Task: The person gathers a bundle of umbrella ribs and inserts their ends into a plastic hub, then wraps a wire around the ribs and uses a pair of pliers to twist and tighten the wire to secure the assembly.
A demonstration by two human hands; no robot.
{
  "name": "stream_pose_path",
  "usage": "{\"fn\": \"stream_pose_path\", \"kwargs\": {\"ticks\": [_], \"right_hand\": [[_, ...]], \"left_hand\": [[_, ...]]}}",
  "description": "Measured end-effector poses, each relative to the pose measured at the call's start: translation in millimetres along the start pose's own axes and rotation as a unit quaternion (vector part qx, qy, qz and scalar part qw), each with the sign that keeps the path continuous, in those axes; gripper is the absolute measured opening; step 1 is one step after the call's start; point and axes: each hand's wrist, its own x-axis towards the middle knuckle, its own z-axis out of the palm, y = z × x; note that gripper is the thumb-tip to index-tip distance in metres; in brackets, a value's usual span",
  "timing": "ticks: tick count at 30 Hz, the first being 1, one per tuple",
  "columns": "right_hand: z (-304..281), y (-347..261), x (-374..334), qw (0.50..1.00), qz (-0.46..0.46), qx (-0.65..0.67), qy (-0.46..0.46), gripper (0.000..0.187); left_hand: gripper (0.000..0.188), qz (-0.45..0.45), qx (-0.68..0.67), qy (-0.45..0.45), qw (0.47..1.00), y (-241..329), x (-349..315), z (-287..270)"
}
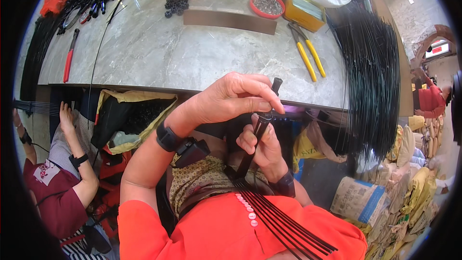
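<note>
In front of my torso, at the near edge of the table, I hold what looks like a black umbrella frame (pixel 246 164) at a tilt. Its thin black ribs (pixel 288 227) fan down across my red shirt to the lower right. My left hand (pixel 230 97) is closed near the upper end, thumb and fingers pinching around the black collar just below the tip. Lower down, the fingers of my right hand (pixel 270 153) wrap the shaft. Any small piece between my left fingertips is hidden.
On the grey table (pixel 144 58) lie yellow-handled pliers (pixel 308 53), a red-handled tool (pixel 70 58), a metal strip (pixel 228 21) and a red bowl (pixel 254 8) of small metal parts. Black rods (pixel 370 67) overhang the right edge. A co-worker (pixel 57 202) sits at left.
</note>
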Motion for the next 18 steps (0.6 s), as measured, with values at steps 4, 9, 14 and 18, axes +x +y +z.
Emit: {"fn": "stream_pose_path", "kwargs": {"ticks": [4, 9, 14, 18], "right_hand": [[0.4, -0.3, -0.7, 1.000, 0.004, 0.020, -0.017, 0.045], [0.5, -1.7, -1.3, 0.999, 0.000, 0.042, -0.032, 0.043], [1.9, -2.7, -1.0, 0.999, 0.006, 0.033, -0.030, 0.049], [-2.2, -2.3, 0.3, 0.999, 0.010, 0.028, -0.043, 0.052]], "left_hand": [[0.022, -0.005, 0.017, -0.028, 0.999, 2.1, 0.5, -1.5], [0.031, -0.018, 0.012, -0.057, 0.998, 8.0, 0.0, -2.5], [0.041, -0.027, 0.024, -0.072, 0.997, 7.6, -1.3, -4.2], [0.045, -0.040, -0.017, -0.065, 0.997, 2.8, -3.4, -2.4]]}}
